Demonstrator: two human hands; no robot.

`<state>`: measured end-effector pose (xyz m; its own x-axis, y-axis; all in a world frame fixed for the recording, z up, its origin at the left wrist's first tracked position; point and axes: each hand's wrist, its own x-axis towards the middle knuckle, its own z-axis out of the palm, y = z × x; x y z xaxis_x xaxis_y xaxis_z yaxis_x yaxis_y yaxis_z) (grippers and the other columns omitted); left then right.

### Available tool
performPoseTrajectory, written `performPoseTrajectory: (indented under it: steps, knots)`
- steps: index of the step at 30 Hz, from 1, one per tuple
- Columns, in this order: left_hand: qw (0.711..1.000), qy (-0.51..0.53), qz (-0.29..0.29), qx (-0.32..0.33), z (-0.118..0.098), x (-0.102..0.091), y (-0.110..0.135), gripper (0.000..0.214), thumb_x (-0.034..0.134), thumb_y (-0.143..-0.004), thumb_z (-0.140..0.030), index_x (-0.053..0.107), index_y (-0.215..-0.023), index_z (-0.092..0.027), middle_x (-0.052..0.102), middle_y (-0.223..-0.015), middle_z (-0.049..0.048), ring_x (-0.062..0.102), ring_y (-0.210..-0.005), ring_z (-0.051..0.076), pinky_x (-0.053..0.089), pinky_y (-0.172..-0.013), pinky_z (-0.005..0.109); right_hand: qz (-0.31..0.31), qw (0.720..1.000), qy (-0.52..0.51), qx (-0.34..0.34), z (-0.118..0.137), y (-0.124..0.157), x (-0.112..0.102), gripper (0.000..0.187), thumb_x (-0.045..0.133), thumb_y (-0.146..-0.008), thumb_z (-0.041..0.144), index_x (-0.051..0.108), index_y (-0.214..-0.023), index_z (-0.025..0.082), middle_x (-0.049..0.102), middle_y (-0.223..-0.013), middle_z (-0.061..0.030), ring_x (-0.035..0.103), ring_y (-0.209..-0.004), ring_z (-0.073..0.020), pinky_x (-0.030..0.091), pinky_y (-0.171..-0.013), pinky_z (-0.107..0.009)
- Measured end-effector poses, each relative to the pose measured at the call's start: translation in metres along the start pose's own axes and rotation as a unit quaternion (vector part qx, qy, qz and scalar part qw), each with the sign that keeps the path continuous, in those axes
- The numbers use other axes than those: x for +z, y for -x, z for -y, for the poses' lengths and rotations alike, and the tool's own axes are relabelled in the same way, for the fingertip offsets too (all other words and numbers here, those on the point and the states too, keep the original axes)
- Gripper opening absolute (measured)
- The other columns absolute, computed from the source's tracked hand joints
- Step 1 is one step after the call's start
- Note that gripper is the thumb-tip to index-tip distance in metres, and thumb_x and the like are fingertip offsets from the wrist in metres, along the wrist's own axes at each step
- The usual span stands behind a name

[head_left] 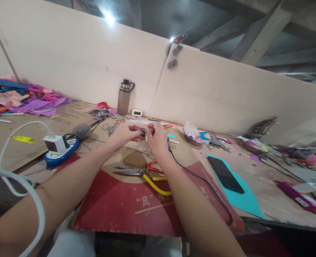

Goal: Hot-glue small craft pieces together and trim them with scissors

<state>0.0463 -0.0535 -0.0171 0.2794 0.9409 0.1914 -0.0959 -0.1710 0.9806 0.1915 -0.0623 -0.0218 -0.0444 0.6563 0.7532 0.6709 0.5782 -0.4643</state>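
Note:
Over the cardboard sheet, my left hand point(127, 135) and my right hand point(157, 139) meet with fingertips pinched together. Between them is a small dark green piece point(143, 132), too small to name; both hands appear to grip it. Below the hands lie a pair of scissors point(130, 172) with its blades pointing left and a yellow-handled tool point(158, 185), overlapping so that I cannot fully separate them. Orange-red handles point(154, 167) show beside my right wrist. A brown, flat oval patch point(135, 160) sits just behind the blades.
A red and brown cardboard sheet point(107, 207) covers the table before me. At left are a blue power strip point(60, 153), grey yarn point(81, 131) and coloured paper scraps point(26, 94). A bottle point(124, 98) stands behind. To the right, a phone point(225, 175) lies on turquoise foam; a black cable point(200, 176) crosses the cardboard.

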Motion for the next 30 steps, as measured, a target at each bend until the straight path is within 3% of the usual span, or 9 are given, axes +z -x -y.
performPoseTrajectory:
  steps: [20,25,28,30]
  knots:
    - [1.0,-0.001,0.009,-0.023,0.001,0.0059,0.0028,0.021,0.071,-0.066,-0.028,0.06,-0.074,-0.013,0.068,-0.067,0.0061,0.067,-0.059,0.016,0.055,-0.058,0.027,0.009,0.999,0.033,-0.041,0.0044,0.0001,-0.0045,0.017,0.043,-0.087,0.028,0.05,-0.074,0.02,0.055,-0.081,-0.0044,0.049,-0.079,-0.0171,0.037,-0.073,-0.031]
    - [0.999,-0.042,-0.034,-0.008,0.0022,0.003,0.0013,0.017,0.067,-0.067,-0.029,0.06,-0.07,-0.014,0.064,-0.061,0.0031,0.064,-0.054,0.014,0.046,-0.044,0.02,0.016,0.998,0.04,-0.04,0.0061,0.0016,-0.004,0.02,0.043,-0.088,0.029,0.05,-0.072,0.02,0.055,-0.079,-0.0041,0.048,-0.077,-0.0168,0.036,-0.071,-0.03]
    - [0.991,-0.089,-0.097,0.033,0.0048,-0.0006,-0.0014,0.014,0.065,-0.066,-0.028,0.063,-0.067,-0.014,0.055,-0.048,-0.0016,0.05,-0.04,0.007,0.031,-0.035,0.016,0.025,0.999,0.03,-0.03,0.0069,0.0033,-0.0022,0.02,0.044,-0.087,0.03,0.052,-0.071,0.019,0.055,-0.076,-0.0035,0.048,-0.075,-0.0164,0.036,-0.07,-0.029]
    - [0.989,-0.078,-0.12,0.048,0.0063,-0.0021,-0.0032,0.012,0.066,-0.066,-0.026,0.063,-0.066,-0.014,0.05,-0.044,-0.0036,0.042,-0.036,0.005,0.028,-0.035,0.016,0.029,0.999,0.02,-0.023,0.0072,0.0042,-0.0009,0.019,0.046,-0.086,0.029,0.052,-0.071,0.019,0.055,-0.075,-0.0029,0.048,-0.074,-0.0158,0.035,-0.069,-0.028]
